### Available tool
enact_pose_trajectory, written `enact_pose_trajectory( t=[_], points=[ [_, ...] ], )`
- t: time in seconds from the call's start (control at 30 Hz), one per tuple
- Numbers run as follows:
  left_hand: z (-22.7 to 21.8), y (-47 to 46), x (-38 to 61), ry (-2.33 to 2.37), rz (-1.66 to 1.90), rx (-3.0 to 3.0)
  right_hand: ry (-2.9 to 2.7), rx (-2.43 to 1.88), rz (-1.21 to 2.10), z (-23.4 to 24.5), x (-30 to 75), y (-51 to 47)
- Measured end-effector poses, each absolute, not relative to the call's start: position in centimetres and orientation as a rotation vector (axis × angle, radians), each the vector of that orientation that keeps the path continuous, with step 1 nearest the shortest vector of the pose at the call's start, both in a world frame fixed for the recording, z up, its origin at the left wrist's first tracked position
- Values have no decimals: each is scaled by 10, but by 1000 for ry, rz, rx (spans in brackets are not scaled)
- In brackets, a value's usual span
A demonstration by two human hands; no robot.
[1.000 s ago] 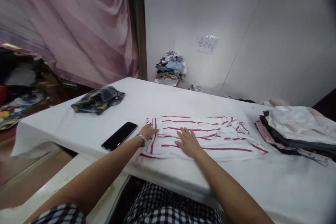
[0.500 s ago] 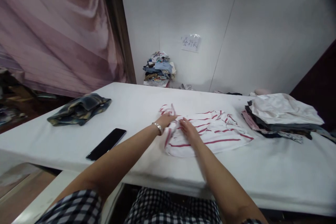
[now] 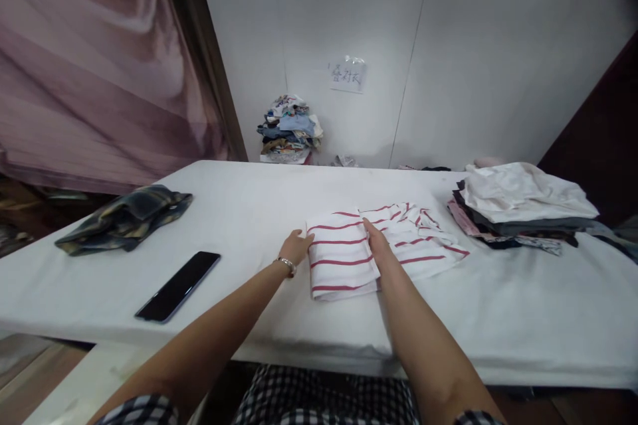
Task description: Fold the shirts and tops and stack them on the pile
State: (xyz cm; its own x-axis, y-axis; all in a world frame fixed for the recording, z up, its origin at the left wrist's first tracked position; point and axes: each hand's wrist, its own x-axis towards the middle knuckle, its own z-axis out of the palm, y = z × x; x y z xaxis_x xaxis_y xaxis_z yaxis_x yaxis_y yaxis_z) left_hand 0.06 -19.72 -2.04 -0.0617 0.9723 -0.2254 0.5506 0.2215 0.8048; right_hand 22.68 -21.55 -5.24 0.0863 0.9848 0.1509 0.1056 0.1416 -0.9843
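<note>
From the left, I'm seeing a dark plaid garment (image 3: 130, 216) lying on the white-covered worktop (image 3: 249, 192), with a black smartphone (image 3: 178, 287) resting nearer me. My left hand (image 3: 295, 248) is touching the left edge of the red-striped white shirt (image 3: 340, 252), which is lying mid-worktop; my right hand (image 3: 377, 241) is touching the folded panel's right edge. I can't tell whether either hand's fingers are pinching cloth. I'm probably squaring a fold; the next move is likely calling for straightening the rumpled right part.

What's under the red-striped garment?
White tablecloth shows around the red-striped garment, which rests on it; anything directly beneath is covered. Its folded-over panel, between left hand and right hand, hides the layers below.
</note>
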Motion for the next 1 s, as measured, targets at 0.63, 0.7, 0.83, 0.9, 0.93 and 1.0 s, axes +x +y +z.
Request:
enact_pose_trajectory(
  t=[0.63,0.7,0.83,0.9,0.93,1.0],
  points=[
    [-32,-187,-25,1721,753,1502,-1091,-1416,1068,-45,199,-230],
    [-36,-187,-26,1724,747,1513,-1165,-1493,860,-35,192,-236],
    [-39,-184,-24,1713,742,1530,-1490,-1427,444,0,167,-257],
    [-40,-183,-24,1709,735,1534,-1641,-1358,288,12,153,-260],
    [-41,-182,-24,1708,732,1538,-1702,-1356,213,15,147,-258],
    [-43,-181,-25,1709,724,1546,-1819,-1453,112,10,142,-248]
  ],
)
